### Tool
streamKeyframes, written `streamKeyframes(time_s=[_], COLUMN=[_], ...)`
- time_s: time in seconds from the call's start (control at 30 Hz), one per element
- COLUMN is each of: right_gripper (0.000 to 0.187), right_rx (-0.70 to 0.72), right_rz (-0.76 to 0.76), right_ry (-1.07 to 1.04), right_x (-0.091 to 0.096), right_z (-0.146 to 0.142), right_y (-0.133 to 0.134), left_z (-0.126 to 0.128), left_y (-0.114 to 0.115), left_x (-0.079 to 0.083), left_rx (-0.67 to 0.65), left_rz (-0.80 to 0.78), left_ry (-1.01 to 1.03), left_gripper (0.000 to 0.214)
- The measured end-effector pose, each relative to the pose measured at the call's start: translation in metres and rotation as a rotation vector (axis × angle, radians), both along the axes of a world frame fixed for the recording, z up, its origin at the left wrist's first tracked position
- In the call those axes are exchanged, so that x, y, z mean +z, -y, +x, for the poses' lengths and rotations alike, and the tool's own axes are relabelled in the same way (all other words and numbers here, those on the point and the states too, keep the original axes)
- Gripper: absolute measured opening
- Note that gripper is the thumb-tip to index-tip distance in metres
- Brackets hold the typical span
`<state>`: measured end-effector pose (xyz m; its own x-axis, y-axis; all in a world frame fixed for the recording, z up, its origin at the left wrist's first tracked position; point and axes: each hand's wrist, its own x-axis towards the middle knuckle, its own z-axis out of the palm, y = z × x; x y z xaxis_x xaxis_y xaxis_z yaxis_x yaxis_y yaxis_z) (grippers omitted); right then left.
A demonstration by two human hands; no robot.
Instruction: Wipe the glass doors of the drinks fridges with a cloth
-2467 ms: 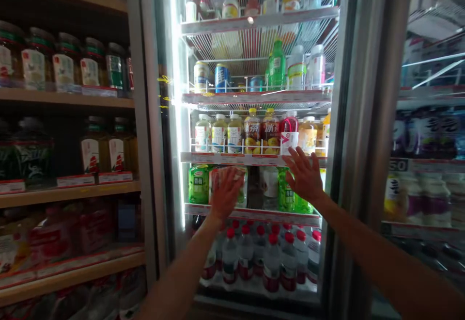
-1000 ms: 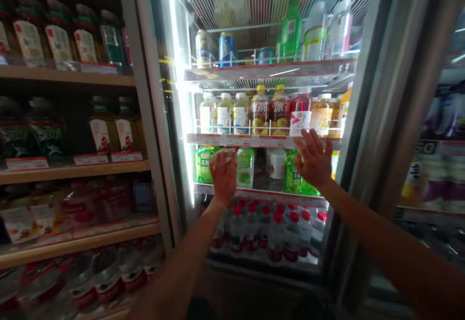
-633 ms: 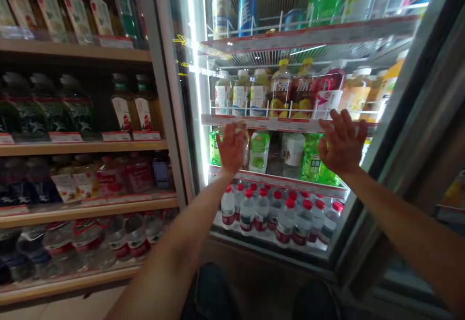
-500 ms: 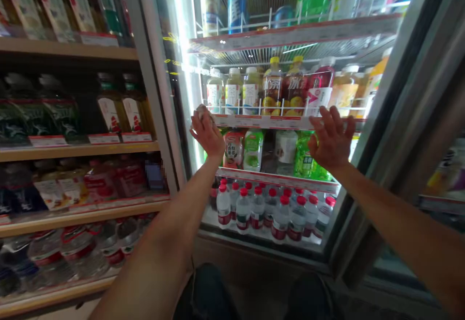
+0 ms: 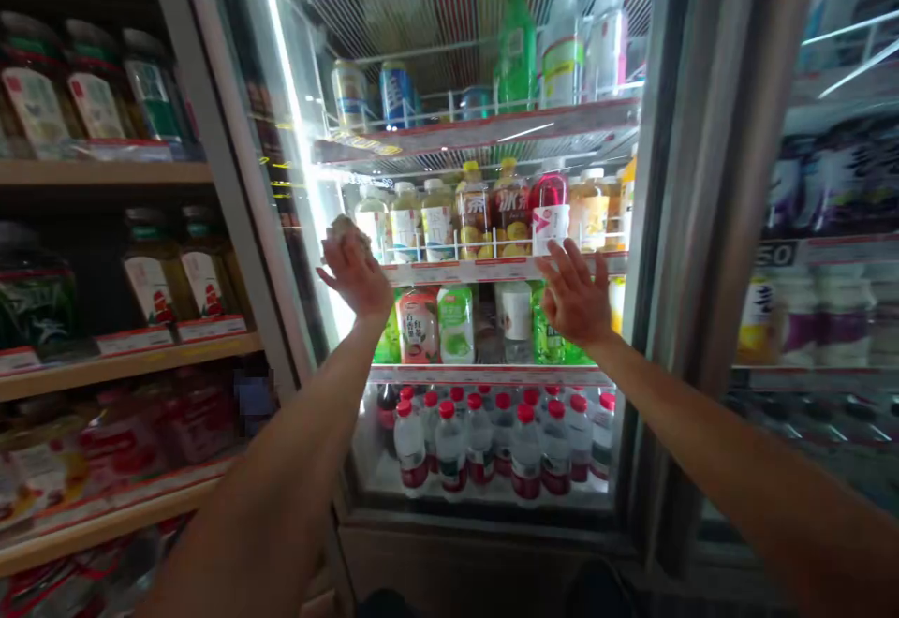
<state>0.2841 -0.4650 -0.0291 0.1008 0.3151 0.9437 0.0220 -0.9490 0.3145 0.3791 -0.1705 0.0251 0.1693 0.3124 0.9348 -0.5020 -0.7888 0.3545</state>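
My left hand [image 5: 357, 276] is raised against the left side of the glass-fronted drinks cooler [image 5: 670, 225], its fingers closed over a small pale wad [image 5: 344, 225] that looks like a cloth. My right hand [image 5: 574, 298] lies flat on the glass with its fingers spread and holds nothing. Just above both hands runs the edge of a shelf [image 5: 484, 270] of yellow and red juice bottles. Between the hands, a shelf lower, stand a red-labelled bottle [image 5: 419, 323] and green bottles [image 5: 456, 323].
Red-capped water bottles [image 5: 484, 440] fill the cooler's bottom shelf. Cans and tall bottles stand on the upper shelf [image 5: 478, 126]. Wooden shelves [image 5: 105, 173] with jars and bottles run along the left. A second cooler door [image 5: 829, 253] is on the right.
My left hand slid left and up across the glass, from in front of the green bottles to the cooler's left side. My right hand stayed flat in about the same spot. The view shifted.
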Motion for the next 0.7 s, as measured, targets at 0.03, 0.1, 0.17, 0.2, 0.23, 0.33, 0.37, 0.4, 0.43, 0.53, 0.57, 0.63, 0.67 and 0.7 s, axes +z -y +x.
streamKeyframes(time_s=[0.03, 0.1, 0.17, 0.2, 0.23, 0.33, 0.37, 0.4, 0.43, 0.53, 0.57, 0.63, 0.67, 0.7], right_gripper=[0.057, 0.055, 0.055, 0.054, 0.054, 0.054, 0.054, 0.053, 0.052, 0.049, 0.049, 0.048, 0.048, 0.049], right_rx=[-0.007, -0.016, -0.016, -0.013, -0.009, 0.01, 0.012, 0.009, 0.004, -0.023, -0.027, -0.024, -0.018, -0.01], right_rz=[-0.004, -0.008, -0.009, -0.007, -0.002, 0.004, 0.002, 0.0, -0.004, -0.009, -0.008, -0.012, -0.015, -0.018], right_ry=[0.011, 0.025, 0.022, 0.012, 0.003, -0.012, -0.009, 0.0, 0.012, 0.038, 0.043, 0.043, 0.043, 0.046], right_x=[0.0, 0.0, 0.0, 0.0, 0.0, 0.0, 0.0, 0.0, 0.0, 0.001, 0.002, 0.002, 0.002, 0.002], right_z=[0.0, 0.0, 0.0, 0.0, 0.0, 0.0, 0.0, 0.0, 0.0, -0.002, -0.002, -0.002, -0.002, -0.002], right_y=[0.0, -0.001, 0.0, 0.0, 0.001, 0.001, 0.001, 0.001, 0.0, -0.003, -0.003, -0.004, -0.004, -0.004], left_z=[0.001, -0.004, -0.016, -0.023, -0.028, -0.033, -0.03, -0.024, -0.018, 0.0, 0.002, -0.002, -0.008, -0.014], left_y=[-0.001, 0.016, 0.048, 0.064, 0.078, 0.085, 0.075, 0.061, 0.045, 0.008, 0.005, 0.02, 0.036, 0.053], left_x=[0.001, -0.001, -0.009, -0.013, -0.016, -0.017, -0.014, -0.009, -0.003, 0.015, 0.019, 0.02, 0.018, 0.014], left_rx=[0.008, -0.007, -0.048, -0.079, -0.111, -0.167, -0.156, -0.13, -0.098, -0.008, 0.004, -0.008, -0.027, -0.052], left_rz=[-0.018, 0.083, 0.294, 0.434, 0.577, 0.849, 0.815, 0.716, 0.573, 0.082, 0.005, 0.053, 0.162, 0.307], left_ry=[0.008, 0.043, 0.097, 0.132, 0.165, 0.225, 0.215, 0.19, 0.157, 0.087, 0.088, 0.121, 0.143, 0.167], left_gripper=[0.049, 0.047, 0.042, 0.04, 0.04, 0.042, 0.042, 0.041, 0.041, 0.044, 0.046, 0.045, 0.044, 0.043])
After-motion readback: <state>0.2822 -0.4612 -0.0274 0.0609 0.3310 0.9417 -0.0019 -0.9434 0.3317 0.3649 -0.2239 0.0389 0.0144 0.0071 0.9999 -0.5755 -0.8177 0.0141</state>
